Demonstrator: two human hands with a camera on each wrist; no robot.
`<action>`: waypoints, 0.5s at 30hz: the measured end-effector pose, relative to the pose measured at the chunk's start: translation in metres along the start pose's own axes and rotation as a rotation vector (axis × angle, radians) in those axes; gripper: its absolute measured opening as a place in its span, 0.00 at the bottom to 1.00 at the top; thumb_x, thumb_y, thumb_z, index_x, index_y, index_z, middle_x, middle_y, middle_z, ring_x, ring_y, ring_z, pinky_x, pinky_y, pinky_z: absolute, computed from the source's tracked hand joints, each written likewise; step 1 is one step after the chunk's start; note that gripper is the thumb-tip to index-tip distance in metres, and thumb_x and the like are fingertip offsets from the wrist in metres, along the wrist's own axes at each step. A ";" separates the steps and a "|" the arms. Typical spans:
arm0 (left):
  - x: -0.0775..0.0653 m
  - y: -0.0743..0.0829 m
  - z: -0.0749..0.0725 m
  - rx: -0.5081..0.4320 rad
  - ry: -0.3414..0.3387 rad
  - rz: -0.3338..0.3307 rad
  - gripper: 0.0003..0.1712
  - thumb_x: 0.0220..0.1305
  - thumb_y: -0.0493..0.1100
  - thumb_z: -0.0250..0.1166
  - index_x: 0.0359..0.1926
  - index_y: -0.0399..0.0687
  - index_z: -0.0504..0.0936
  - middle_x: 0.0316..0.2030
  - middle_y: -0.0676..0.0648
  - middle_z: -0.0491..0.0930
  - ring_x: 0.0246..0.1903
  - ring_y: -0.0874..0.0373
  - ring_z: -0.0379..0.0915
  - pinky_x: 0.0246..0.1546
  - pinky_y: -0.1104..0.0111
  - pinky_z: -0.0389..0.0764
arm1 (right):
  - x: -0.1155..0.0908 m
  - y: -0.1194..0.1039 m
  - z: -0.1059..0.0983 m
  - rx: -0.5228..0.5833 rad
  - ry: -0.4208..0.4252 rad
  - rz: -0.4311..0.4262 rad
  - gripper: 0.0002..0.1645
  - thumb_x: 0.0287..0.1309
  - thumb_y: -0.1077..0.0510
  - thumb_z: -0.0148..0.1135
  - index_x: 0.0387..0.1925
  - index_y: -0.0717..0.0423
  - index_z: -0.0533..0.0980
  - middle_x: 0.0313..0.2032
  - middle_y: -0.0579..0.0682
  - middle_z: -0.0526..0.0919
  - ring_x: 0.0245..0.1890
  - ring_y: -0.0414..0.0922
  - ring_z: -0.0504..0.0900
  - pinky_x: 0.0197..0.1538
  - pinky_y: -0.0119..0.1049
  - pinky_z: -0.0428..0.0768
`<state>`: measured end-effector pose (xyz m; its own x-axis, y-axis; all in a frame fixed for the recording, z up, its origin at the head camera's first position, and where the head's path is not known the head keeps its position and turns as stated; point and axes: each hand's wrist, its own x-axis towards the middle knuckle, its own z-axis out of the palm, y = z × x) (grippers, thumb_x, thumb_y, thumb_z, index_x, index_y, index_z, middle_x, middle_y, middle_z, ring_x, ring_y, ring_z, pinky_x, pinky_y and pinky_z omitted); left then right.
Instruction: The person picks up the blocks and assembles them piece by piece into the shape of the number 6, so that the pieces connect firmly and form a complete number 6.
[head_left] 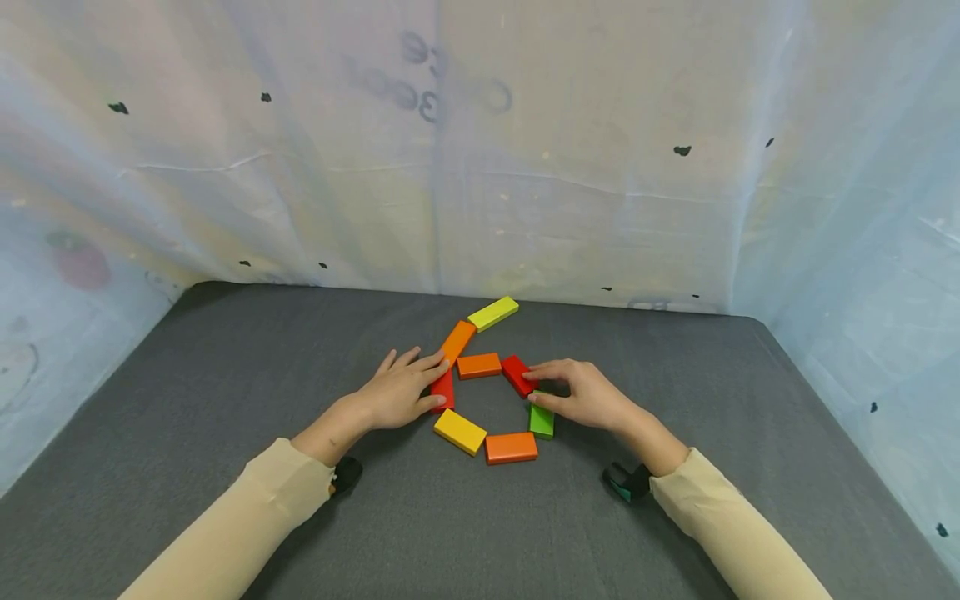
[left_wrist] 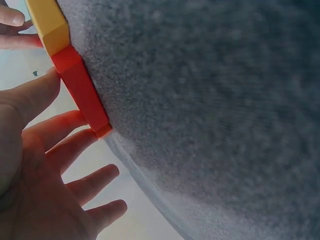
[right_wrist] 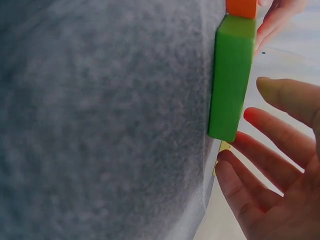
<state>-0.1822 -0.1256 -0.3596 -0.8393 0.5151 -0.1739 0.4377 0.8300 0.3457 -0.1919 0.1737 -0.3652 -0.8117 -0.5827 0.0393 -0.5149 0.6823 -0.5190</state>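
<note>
Flat coloured blocks lie in a ring on the dark grey cloth. My left hand [head_left: 400, 392] lies over the left side, fingers spread and fairly straight. Its thumb touches a red block [left_wrist: 85, 90], and its index and middle fingers reach the block's far end beside the long orange block [head_left: 459, 338]. On the other side my right hand [head_left: 588, 396] has its fingertips at another red block [head_left: 516, 375]. The right thumb hovers by the green block [right_wrist: 232, 80]; whether it touches is unclear. Neither hand grips a block.
The ring also includes an orange block [head_left: 480, 366] at the back, a yellow block [head_left: 460, 431] and an orange block [head_left: 512, 448] at the front. A yellow-green block [head_left: 493, 313] extends from the long orange one. A pale plastic sheet [head_left: 585, 208] hangs behind the surface.
</note>
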 end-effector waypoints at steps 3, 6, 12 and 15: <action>0.001 0.000 -0.001 -0.003 0.002 0.006 0.35 0.69 0.50 0.57 0.72 0.42 0.60 0.72 0.40 0.55 0.72 0.35 0.42 0.70 0.39 0.39 | 0.000 0.000 0.000 0.003 0.003 0.002 0.23 0.62 0.53 0.62 0.58 0.56 0.77 0.59 0.56 0.77 0.59 0.55 0.75 0.56 0.53 0.77; 0.001 0.000 -0.001 -0.010 0.005 0.013 0.35 0.69 0.50 0.58 0.71 0.41 0.61 0.72 0.40 0.56 0.72 0.35 0.42 0.70 0.39 0.41 | -0.003 0.001 -0.001 0.017 0.012 -0.007 0.24 0.62 0.54 0.62 0.58 0.56 0.77 0.60 0.56 0.77 0.60 0.55 0.75 0.56 0.52 0.77; 0.001 -0.002 0.000 -0.037 0.018 0.021 0.34 0.69 0.48 0.59 0.70 0.38 0.63 0.71 0.38 0.57 0.72 0.36 0.42 0.71 0.41 0.43 | -0.011 0.008 -0.002 0.035 0.048 -0.010 0.23 0.62 0.54 0.63 0.57 0.57 0.77 0.59 0.56 0.77 0.60 0.55 0.75 0.56 0.51 0.78; 0.002 -0.003 0.001 -0.054 0.044 0.025 0.34 0.69 0.49 0.59 0.69 0.36 0.64 0.70 0.36 0.58 0.73 0.37 0.43 0.72 0.44 0.44 | -0.014 0.012 -0.003 0.043 0.063 -0.003 0.23 0.62 0.54 0.63 0.57 0.57 0.77 0.59 0.56 0.77 0.60 0.55 0.75 0.55 0.52 0.78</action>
